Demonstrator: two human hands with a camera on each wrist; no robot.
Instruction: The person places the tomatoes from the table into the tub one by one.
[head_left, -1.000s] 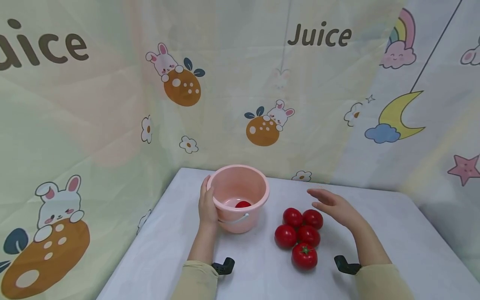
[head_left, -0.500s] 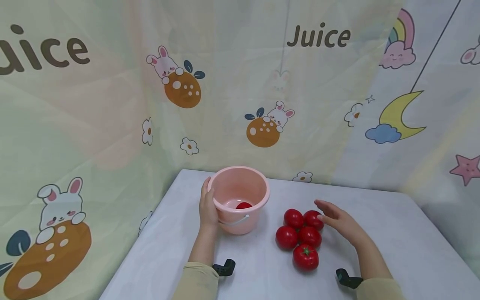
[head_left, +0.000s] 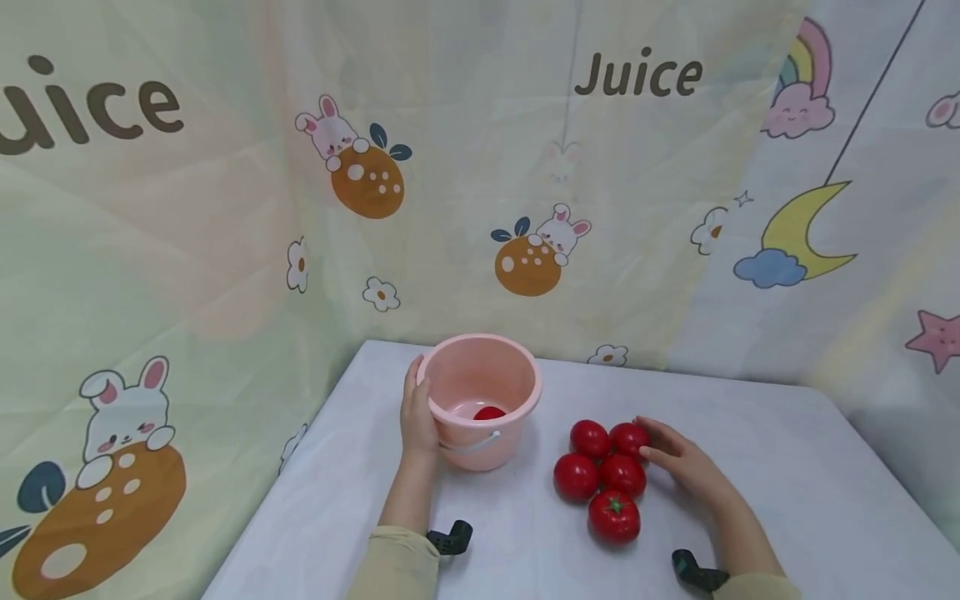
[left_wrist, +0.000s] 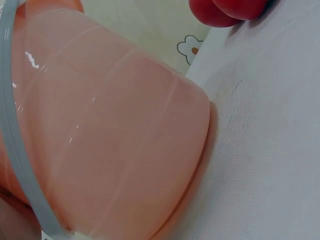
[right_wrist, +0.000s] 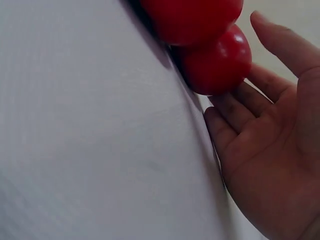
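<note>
A pink bucket (head_left: 487, 442) stands on the white table, its pale handle (head_left: 470, 446) hanging down at the front. My left hand (head_left: 418, 421) holds the bucket's left side, fingers along the wall near the rim. One red tomato (head_left: 490, 412) shows inside, partly hidden by the near rim. To the right, several tomatoes (head_left: 577, 477) lie bunched together. My right hand (head_left: 690, 471) is at the back-right tomato (head_left: 628, 438); in the right wrist view the fingers (right_wrist: 232, 112) extend behind and under that tomato (right_wrist: 217, 62), while the thumb (right_wrist: 280, 40) is apart from it.
The front tomato (head_left: 615, 517) shows a green stem top. A printed cloth (head_left: 442, 250) hangs behind and to the left of the white table (head_left: 517, 542). A dark wrist device (head_left: 450, 538) sits at each sleeve cuff.
My right hand has come down and toward the table's near side, from above the table to the back-right tomato. My left hand stays on the bucket.
</note>
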